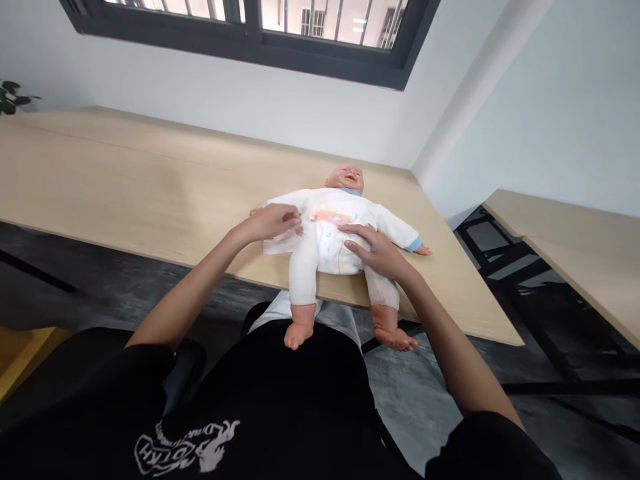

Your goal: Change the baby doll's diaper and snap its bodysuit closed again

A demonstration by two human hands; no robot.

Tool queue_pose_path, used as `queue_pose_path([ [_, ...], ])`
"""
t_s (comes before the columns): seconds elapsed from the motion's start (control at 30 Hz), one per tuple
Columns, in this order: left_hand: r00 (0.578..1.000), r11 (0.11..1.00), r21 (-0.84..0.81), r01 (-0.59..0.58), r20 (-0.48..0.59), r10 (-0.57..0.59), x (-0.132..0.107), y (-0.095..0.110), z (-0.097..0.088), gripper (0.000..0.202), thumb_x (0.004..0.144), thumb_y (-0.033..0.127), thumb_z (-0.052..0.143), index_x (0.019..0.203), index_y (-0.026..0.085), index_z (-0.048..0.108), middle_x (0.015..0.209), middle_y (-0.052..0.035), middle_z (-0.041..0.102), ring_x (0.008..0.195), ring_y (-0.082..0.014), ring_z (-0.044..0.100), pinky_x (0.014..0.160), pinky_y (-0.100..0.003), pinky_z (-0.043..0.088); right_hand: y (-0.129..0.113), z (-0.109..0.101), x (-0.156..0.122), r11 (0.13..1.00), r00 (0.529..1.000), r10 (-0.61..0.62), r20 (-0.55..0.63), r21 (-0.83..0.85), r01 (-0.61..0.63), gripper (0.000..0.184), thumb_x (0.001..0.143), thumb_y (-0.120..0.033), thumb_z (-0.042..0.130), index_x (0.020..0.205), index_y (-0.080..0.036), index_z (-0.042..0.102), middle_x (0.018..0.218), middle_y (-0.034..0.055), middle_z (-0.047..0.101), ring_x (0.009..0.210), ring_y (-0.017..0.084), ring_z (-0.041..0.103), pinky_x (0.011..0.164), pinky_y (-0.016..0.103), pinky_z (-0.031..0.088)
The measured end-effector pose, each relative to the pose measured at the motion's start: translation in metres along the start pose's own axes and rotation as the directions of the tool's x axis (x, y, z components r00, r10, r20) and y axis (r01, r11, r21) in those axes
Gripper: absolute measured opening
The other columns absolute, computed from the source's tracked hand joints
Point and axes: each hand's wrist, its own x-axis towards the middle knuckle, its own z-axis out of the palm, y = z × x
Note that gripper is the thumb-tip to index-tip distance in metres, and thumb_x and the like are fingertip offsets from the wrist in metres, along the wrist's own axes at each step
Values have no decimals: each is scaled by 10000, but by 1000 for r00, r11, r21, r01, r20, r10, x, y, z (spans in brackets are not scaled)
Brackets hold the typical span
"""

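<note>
A baby doll (349, 179) in a white top with blue cuffs lies on its back, its lower legs hanging over the table's near edge. Around its hips is a white diaper (336, 257) with a coloured print at the waist. At the diaper's left side, my left hand (277, 221) has its fingers curled in a pinch by the waistband's edge; the fingertips are slightly blurred. A pale side flap of the diaper spreads on the table under that hand. My right hand (374, 250) rests on the diaper's right front, fingers stretched out.
The light wooden table (150, 180) runs along the wall below a dark-framed window (250, 40). To the right stands another table (575, 233) on black metal legs. A plant (15, 97) shows at the far left, and a yellow piece (25, 353) at lower left.
</note>
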Motion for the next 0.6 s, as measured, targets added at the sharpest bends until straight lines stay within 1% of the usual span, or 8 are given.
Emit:
queue_pose_path([
  [0.03, 1000, 999, 44, 14, 15, -15, -6, -5, 3, 213, 898, 347, 584, 962, 168, 682, 1002, -82, 741, 916, -222, 668, 845, -319, 481, 1, 0, -1, 1000, 1000, 3, 2, 16, -3, 358, 1006, -425, 560, 1322, -280, 641, 1401, 38, 646, 1365, 277, 557, 1190, 533, 393],
  [0.1, 999, 995, 101, 10, 33, -13, -9, -14, 13, 353, 838, 326, 638, 1145, 153, 669, 1223, -139, 708, 1124, -284, 643, 981, -381, 466, 3, -2, -1, 999, 1000, 9, -4, 43, -9, 361, 1002, -425, 570, 1326, -288, 651, 1406, 38, 641, 1367, 279, 554, 1188, 527, 400],
  [0.13, 999, 995, 104, -6, 46, 1, -6, -17, 18, 436, 810, 309, 654, 1214, 147, 649, 1293, -157, 680, 1193, -302, 617, 1026, -400, 451, 4, -3, -1, 998, 1000, 11, -5, 60, -11, 364, 997, -429, 581, 1324, -290, 656, 1406, 38, 642, 1367, 279, 553, 1187, 523, 404],
  [0.2, 994, 997, 65, -44, 103, 37, 6, -23, 28, 503, 760, 273, 673, 1246, 149, 639, 1314, -158, 671, 1227, -309, 601, 1046, -404, 449, 7, -9, 4, 994, 1000, 7, 14, 113, -8, 360, 974, -449, 621, 1286, -279, 682, 1384, 41, 656, 1350, 277, 567, 1176, 504, 423],
  [0.27, 988, 999, -4, -54, 142, 54, 19, -27, 35, 448, 713, 240, 687, 1155, 166, 670, 1208, -128, 713, 1171, -300, 624, 1016, -392, 468, 10, -17, 15, 984, 1000, 7, 25, 178, -11, 347, 940, -483, 668, 1189, -247, 723, 1327, 60, 687, 1274, 280, 620, 1114, 474, 482],
  [0.4, 992, 976, -218, -11, 123, 38, 33, -25, 40, 298, 661, 220, 721, 953, 187, 669, 1010, -90, 739, 1052, -291, 653, 959, -383, 491, 8, -33, 56, 971, 998, 49, -36, 238, -39, 418, 907, -555, 696, 1102, -187, 729, 1047, 98, 755, 972, 256, 719, 903, 422, 571],
  [0.5, 994, 890, -450, 72, 110, -25, 30, -18, 43, 307, 663, 244, 743, 936, 188, 615, 981, -78, 723, 944, -249, 667, 888, -353, 510, -3, -32, 90, 973, 996, -59, -59, 220, 71, 402, 889, -535, 727, 1075, -178, 717, 961, 91, 739, 946, 246, 714, 900, 419, 569],
  [0.6, 983, 785, -595, 173, 53, -176, 25, -14, 46, 242, 712, 236, 688, 917, 183, 569, 891, -47, 684, 806, -190, 643, 772, -305, 501, -12, -17, 117, 956, 983, -184, -3, 230, 180, 359, 867, -488, 749, 1052, -183, 713, 977, 82, 733, 988, 239, 702, 931, 418, 560],
])
